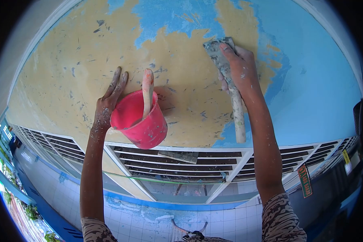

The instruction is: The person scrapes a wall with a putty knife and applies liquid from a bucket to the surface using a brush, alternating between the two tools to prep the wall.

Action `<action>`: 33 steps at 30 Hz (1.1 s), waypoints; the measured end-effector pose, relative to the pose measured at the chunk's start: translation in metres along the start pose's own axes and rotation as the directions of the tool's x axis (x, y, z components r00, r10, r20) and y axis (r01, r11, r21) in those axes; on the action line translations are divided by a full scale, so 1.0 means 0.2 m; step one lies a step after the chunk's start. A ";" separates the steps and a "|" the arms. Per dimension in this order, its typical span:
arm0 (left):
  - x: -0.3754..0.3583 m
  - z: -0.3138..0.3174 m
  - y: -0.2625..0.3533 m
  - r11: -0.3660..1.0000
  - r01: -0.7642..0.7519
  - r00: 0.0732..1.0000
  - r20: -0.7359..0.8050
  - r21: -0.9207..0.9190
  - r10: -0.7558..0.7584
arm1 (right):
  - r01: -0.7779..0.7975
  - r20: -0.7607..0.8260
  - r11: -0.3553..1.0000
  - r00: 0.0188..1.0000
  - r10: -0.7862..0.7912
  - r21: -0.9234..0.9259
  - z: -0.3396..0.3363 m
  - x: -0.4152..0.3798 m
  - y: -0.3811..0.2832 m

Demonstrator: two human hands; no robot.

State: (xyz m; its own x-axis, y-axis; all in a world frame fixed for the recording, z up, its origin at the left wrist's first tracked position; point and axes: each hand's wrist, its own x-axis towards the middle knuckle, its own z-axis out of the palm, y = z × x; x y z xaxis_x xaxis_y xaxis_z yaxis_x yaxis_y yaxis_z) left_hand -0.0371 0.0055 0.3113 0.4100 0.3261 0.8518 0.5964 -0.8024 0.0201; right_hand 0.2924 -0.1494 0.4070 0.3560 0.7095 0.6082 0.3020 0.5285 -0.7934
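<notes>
My right hand [240, 68] is closed on a scraper [222, 58], its wide, dirty blade against the wall and its pale handle pointing down. My left hand [111, 97] has two fingers stretched out on the wall; its other fingers are hidden beside the pink bucket [143, 127]. The bucket hangs tilted at that hand, and whether the hidden fingers grip it I cannot tell. A wooden handle [148, 88] with orange stains stands up out of the bucket. The wall [189, 92] shows tan areas with dark flecks and patches of peeling blue paint.
Below the wall runs a white louvred window frame [181, 169], with a flat grey board [178, 156] lying across its slats. Far below is a tiled floor [129, 220]. A small hanging sign [305, 181] is at the right, and blue railings [24, 181] at the left.
</notes>
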 end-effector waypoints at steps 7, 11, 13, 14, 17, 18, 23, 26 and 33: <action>-0.01 0.01 -0.03 1.000 0.012 1.000 0.005 0.009 -0.012 | -0.001 0.046 1.000 0.999 0.001 0.002 -0.02 -0.01 0.02; -0.01 -0.01 0.02 1.000 0.000 1.000 0.007 0.018 0.000 | -0.019 0.048 1.000 0.999 0.020 -0.022 0.00 0.01 -0.04; 0.00 -0.01 0.02 0.999 0.031 0.999 0.007 0.012 -0.031 | -0.026 0.062 1.000 0.998 0.027 -0.011 0.00 0.02 -0.02; 0.00 -0.02 0.01 0.999 0.021 1.000 0.008 0.024 -0.021 | -0.026 0.061 1.000 0.998 0.027 -0.011 -0.01 0.00 0.00; -0.02 -0.01 -0.02 0.999 0.024 1.000 0.000 0.043 -0.024 | -0.032 0.060 0.998 0.998 0.035 -0.051 -0.03 0.00 0.00; -0.02 -0.01 -0.02 0.999 0.028 1.000 0.003 0.044 -0.028 | -0.015 0.068 0.999 0.998 0.018 -0.040 0.00 0.02 -0.04; -0.01 -0.01 0.03 1.000 0.014 1.000 -0.002 0.014 -0.014 | -0.012 0.097 0.999 0.995 0.015 -0.031 0.01 0.04 -0.07; -0.02 0.00 -0.03 0.999 0.023 0.999 0.028 0.025 -0.023 | -0.020 0.072 1.000 0.997 0.019 0.008 -0.01 0.00 -0.03; -0.01 -0.01 0.01 0.995 -0.027 0.999 -0.021 0.093 0.029 | 0.072 0.124 0.995 0.990 -0.062 -0.072 0.06 0.18 -0.12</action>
State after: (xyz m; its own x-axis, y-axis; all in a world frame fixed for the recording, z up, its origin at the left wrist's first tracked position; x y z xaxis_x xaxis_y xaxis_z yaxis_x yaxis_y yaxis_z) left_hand -0.0379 0.0027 0.3095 0.4127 0.2926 0.8626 0.6468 -0.7609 -0.0514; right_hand 0.2877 -0.1321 0.4477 0.2238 0.7277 0.6484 0.3897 0.5430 -0.7438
